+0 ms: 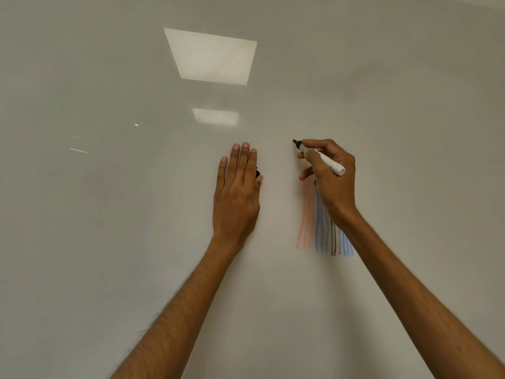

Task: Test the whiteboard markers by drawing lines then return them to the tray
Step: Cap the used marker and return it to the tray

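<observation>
A white whiteboard [136, 214] fills the view. My right hand [332, 176] grips a white marker [329, 164] with a black tip. The uncapped tip points up and left and is at the board surface, above a set of vertical lines [322, 231] in red, blue and black. My right hand and wrist cover the upper ends of those lines. My left hand [236, 192] lies flat against the board to the left, fingers straight and pointing up. Its thumb pinches a small black cap [257, 173] against the hand's edge. No tray is in view.
Two ceiling light panels are reflected in the board [211, 56], the smaller one just above my left hand. The board's top edge shows at the upper right corner [486, 4].
</observation>
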`<action>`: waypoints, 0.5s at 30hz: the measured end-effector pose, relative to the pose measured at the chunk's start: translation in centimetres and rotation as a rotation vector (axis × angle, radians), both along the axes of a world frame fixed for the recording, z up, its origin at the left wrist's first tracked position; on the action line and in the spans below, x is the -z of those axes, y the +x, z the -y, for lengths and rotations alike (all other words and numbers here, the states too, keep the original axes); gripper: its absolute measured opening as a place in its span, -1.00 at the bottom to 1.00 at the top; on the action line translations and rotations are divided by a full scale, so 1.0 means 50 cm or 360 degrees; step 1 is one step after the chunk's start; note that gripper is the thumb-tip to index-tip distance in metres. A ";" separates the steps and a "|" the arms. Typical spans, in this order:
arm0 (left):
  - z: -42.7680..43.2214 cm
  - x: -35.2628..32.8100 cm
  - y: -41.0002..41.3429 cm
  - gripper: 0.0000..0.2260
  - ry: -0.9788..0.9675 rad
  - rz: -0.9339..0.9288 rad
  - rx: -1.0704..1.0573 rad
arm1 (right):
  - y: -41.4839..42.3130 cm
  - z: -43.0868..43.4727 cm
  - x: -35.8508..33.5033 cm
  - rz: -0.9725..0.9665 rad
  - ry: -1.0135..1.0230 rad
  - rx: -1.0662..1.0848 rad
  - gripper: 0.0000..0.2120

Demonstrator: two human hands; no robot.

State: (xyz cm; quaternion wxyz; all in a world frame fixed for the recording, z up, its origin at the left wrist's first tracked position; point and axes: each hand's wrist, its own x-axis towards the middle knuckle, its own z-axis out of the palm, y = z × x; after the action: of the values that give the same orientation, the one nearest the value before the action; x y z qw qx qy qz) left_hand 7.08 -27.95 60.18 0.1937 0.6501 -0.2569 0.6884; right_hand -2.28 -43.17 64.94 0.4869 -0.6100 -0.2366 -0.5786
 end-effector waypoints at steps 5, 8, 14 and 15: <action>-0.002 0.000 -0.003 -0.56 -0.0004 -0.0005 0.0002 | 0.001 0.005 0.042 -0.0010 -0.0075 -0.0009 -0.83; -0.001 -0.001 -0.001 -0.56 -0.0003 0.0002 0.0014 | -0.002 0.012 0.064 -0.0037 -0.0044 -0.0016 -0.84; 0.000 0.000 0.002 -0.57 -0.0007 0.0005 0.0010 | -0.010 0.010 0.110 -0.0084 -0.0073 0.0015 -0.83; 0.000 0.001 0.002 -0.57 -0.0009 0.0007 0.0006 | -0.012 0.010 0.117 -0.0093 -0.0093 0.0027 -0.83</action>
State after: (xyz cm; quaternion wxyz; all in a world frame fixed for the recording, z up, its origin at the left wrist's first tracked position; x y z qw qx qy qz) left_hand 7.17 -27.94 60.14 0.1962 0.6475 -0.2568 0.6902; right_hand -2.86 -43.65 59.10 0.4708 -0.6426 -0.2339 -0.5574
